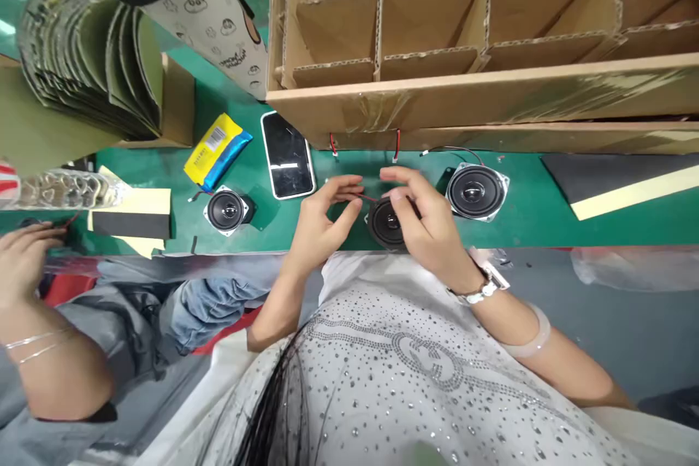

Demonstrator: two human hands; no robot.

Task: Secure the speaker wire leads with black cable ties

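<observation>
A black round speaker [385, 223] is near the table's front edge, partly covered by my right hand [429, 222]. My right fingers and thumb are closed over its right side. From its upper edge a thin red wire [370, 197] runs left to my left hand [326, 224], whose curled fingers and thumb close around the wire's end. A second speaker [475, 191] with a metal square frame lies face up to the right, with a dark lead [451, 148] and small plug behind it. A smaller-looking speaker [226, 211] lies to the left.
A large cardboard box [464, 98] with dividers spans the back; red-black leads [397, 145] hang at its front. A phone [288, 156], a yellow-blue packet [217, 151], a patterned tumbler [210, 22] and black-yellow strips [131, 222] lie leftward. A co-worker's hand [25, 262] is at far left.
</observation>
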